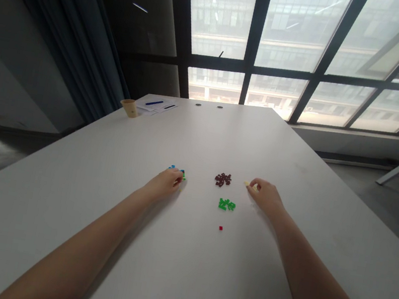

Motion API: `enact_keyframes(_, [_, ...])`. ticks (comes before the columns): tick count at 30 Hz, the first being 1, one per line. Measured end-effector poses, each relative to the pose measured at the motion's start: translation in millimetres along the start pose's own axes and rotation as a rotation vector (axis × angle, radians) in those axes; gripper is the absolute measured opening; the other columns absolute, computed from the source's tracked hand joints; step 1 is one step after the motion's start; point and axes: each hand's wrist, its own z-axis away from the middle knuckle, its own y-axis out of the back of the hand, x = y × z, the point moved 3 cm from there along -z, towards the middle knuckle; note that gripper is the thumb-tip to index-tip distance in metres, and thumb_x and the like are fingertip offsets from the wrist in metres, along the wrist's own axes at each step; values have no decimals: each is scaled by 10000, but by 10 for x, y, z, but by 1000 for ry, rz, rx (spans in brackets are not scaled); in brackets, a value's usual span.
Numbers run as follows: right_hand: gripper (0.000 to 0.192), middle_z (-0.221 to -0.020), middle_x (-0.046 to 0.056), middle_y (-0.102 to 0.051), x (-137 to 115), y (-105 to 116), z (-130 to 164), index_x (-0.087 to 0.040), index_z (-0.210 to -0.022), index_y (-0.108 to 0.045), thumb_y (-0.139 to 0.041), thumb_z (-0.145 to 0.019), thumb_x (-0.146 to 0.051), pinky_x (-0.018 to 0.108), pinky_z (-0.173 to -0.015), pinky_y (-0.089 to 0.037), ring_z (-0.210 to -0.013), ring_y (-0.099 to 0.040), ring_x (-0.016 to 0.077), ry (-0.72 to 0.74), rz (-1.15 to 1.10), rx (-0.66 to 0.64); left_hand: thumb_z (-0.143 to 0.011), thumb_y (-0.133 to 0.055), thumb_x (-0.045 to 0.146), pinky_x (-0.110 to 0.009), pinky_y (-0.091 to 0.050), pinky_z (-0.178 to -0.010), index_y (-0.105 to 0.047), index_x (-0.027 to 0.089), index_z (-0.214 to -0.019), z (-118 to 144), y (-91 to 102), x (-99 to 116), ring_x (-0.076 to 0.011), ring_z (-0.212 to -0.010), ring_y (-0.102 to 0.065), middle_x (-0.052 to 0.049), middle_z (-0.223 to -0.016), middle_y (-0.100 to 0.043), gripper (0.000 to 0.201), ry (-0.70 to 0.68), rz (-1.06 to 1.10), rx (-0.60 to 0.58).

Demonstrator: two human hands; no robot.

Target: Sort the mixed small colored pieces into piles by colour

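My left hand (170,180) rests over a small mixed pile on the white table (180,263), its fingers curled together. Blue pieces (172,167) and green bits peek out around its fingertips; whatever it pinches is hidden. My right hand (264,193) is closed at a few pale yellow pieces (247,183), partly covered by the fingers, so I cannot make out what is between them. Between the hands lies a heap of dark brown pieces (222,179). Nearer to me are a cluster of bright green pieces (227,204) and a single small red piece (220,228).
A tan paper cup (129,107) stands at the table's far left edge. Beside it lie white papers (159,106) with a blue pen (154,103) and a dark pen on top. Two round dark discs sit at the far end, before large windows.
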Motion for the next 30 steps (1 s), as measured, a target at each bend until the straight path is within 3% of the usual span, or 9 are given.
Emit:
enact_keyframes(5, [216, -581, 6, -538, -68, 6, 19, -199, -729, -646, -481, -754, -335, 232, -534, -309, -538, -451, 123, 74, -64, 37, -664, -422, 66, -259, -482, -673, -504, 175, -741, -8, 4, 245, -124, -724, -517, -24, -789, -526, 157, -92, 264, 132])
enact_keyframes(9, [177, -561, -17, -479, -257, -7, 95, -191, -724, -630, -494, -750, -301, 232, -550, -319, -538, -430, 116, 228, -164, 53, -682, -440, 57, -235, -504, -663, -515, 174, -768, 48, 11, 625, -110, -734, -537, -25, -795, -550, 163, -225, 443, 128])
enact_keyframes(13, [115, -568, -32, -436, -527, -15, 231, -190, -709, -615, -518, -744, -243, 226, -555, -331, -547, -420, 104, 390, -326, 16, -729, -484, 84, -249, -496, -698, -534, 170, -837, 89, -10, 890, -108, -750, -558, -29, -816, -587, 147, -227, 557, 137])
enact_keyframes(20, [56, -665, -13, -513, -779, -60, 377, -193, -788, -609, -567, -750, -188, 232, -601, -375, -631, -467, 108, 565, -537, 0, -780, -572, 213, -266, -481, -733, -502, 170, -878, 53, -162, 922, -108, -786, -570, -36, -854, -583, 128, -119, 878, 267])
enact_keyframes(30, [49, -689, 5, -585, -788, -92, 408, -189, -759, -615, -606, -763, -237, 238, -605, -400, -638, -501, 113, 499, -662, 63, -746, -636, 240, -259, -463, -752, -502, 172, -851, 60, -184, 937, -104, -769, -561, -14, -808, -574, 183, -95, 1024, 277])
